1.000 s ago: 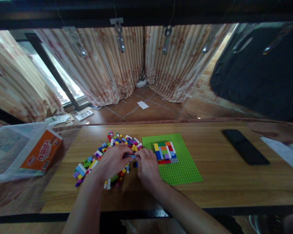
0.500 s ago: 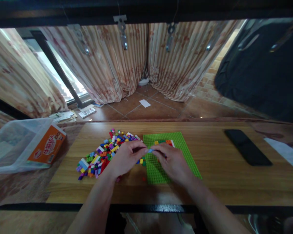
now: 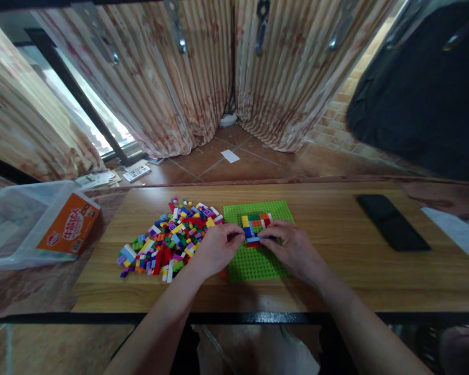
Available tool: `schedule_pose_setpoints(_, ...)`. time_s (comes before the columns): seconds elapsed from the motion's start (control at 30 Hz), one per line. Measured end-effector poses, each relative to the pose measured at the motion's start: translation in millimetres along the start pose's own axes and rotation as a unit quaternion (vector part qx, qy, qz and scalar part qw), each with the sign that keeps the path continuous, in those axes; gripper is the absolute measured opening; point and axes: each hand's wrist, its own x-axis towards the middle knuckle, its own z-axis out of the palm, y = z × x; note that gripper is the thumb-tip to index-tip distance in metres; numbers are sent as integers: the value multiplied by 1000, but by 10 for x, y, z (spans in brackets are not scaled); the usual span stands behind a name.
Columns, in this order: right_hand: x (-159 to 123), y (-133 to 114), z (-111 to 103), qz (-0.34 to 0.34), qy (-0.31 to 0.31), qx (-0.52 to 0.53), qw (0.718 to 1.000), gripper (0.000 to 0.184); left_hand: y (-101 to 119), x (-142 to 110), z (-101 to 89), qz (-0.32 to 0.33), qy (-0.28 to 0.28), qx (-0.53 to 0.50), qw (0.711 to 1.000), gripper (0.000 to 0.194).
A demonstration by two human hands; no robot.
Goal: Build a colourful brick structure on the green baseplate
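A green studded baseplate (image 3: pixel 254 268) lies on the table, with a small build of yellow, blue, green, orange, white and red toy bricks (image 3: pixel 255 222) on it. At the build's near side is a light blue toy brick (image 3: pixel 252 240), above a red one. My right hand (image 3: pixel 291 247) pinches the light blue brick at its right end and covers part of the build. My left hand (image 3: pixel 221 247) is closed, its thumb and forefinger at the brick's left end. Left of the plate spreads a heap of mixed toy bricks (image 3: pixel 180 234).
A clear plastic box (image 3: pixel 27 203) with an orange label stands at the left. On the right lie a black phone (image 3: pixel 393 223) and some white paper (image 3: pixel 453 234). The table's dark front edge (image 3: pixel 258 317) runs below my forearms.
Both hands have brought the light blue brick from above the plate's left side to the build's near side. My view has tilted down, and more of the build shows.
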Motion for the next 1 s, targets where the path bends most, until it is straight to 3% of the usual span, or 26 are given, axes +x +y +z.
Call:
schedule_pose_setpoints(0.27, 12, -6, -24, -13, -26, -15, 999, 11, 0, 3, 57, -15, -4, 3, 1000, 10)
schedule_pose_setpoints(0.5, 5, -14, -21, 25, -26, 18, 999, 13, -44, 25, 103, -32, 3, 10, 999, 8)
schedule_pose_setpoints(1.0, 14, 30, -49, 3, -51, 25, 998, 14, 12, 37, 109, -10, 23, 51, 998, 16)
